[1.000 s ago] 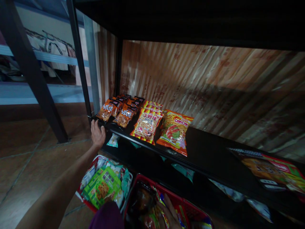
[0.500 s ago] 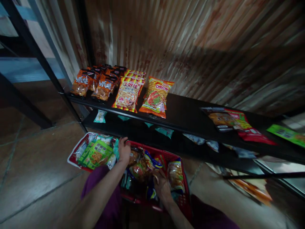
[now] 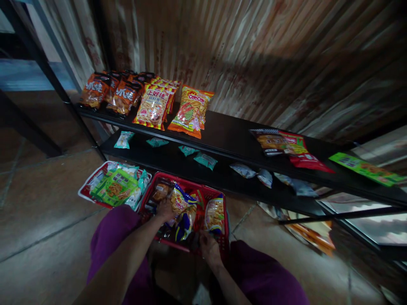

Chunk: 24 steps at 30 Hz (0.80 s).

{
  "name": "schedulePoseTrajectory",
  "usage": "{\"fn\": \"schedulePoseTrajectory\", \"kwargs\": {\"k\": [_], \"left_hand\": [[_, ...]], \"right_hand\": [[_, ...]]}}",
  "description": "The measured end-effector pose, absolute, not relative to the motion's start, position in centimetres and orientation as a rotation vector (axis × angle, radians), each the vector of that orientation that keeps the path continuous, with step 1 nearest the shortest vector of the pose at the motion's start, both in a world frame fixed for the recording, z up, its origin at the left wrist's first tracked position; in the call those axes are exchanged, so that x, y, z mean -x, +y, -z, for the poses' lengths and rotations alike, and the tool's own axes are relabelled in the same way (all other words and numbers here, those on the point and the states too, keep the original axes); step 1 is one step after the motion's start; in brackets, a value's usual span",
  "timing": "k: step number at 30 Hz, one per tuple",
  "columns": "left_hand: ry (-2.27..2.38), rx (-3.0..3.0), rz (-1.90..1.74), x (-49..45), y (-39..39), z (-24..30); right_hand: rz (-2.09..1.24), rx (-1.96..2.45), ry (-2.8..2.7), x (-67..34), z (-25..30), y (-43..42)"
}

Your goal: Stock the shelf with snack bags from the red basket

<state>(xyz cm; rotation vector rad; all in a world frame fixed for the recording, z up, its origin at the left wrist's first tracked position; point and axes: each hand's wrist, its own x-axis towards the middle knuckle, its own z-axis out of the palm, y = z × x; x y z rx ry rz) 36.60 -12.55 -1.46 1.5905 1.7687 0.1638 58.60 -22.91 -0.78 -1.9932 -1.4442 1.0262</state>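
Observation:
A red basket [image 3: 222, 243] full of snack packets stands on the floor between my knees. My left hand [image 3: 165, 209] reaches into it and rests among the packets, next to a yellow and blue packet [image 3: 179, 202]; its fingers are curled, and what they hold is hidden. My right hand [image 3: 208, 248] is at the basket's near rim, fingers closed on the rim or on a packet there. A yellow packet [image 3: 214, 214] lies at the basket's right side.
A second basket [image 3: 87, 188] with green packets sits left of the red one. A black shelf [image 3: 235, 135] above carries orange and yellow snack bags at its left end and flat packets to the right. A lower shelf holds small teal packets. Corrugated wall behind.
My left hand left the shelf's edge and came down into the red basket. The view tilted down and the shelves moved up in the frame.

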Motion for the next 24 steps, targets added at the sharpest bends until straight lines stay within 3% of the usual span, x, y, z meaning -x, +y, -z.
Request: {"fn": "schedulePoseTrajectory", "kwargs": {"k": [14,21,24], "left_hand": [[1.838,-1.695,-0.540,-36.0,-11.4,-7.1],[1.351,-1.348,-0.917,-35.4,-11.7,-11.4],[1.158,-1.293,-0.980,-35.6,-12.2,-11.5]], "right_hand": [[-1.247,1.661,-1.215,-56.9,-6.4,-17.5],[-1.467,1.363,-1.302,-54.1,-12.5,-15.2],[-1.462,1.465,-1.301,-53.9,-12.6,-15.3]]}}
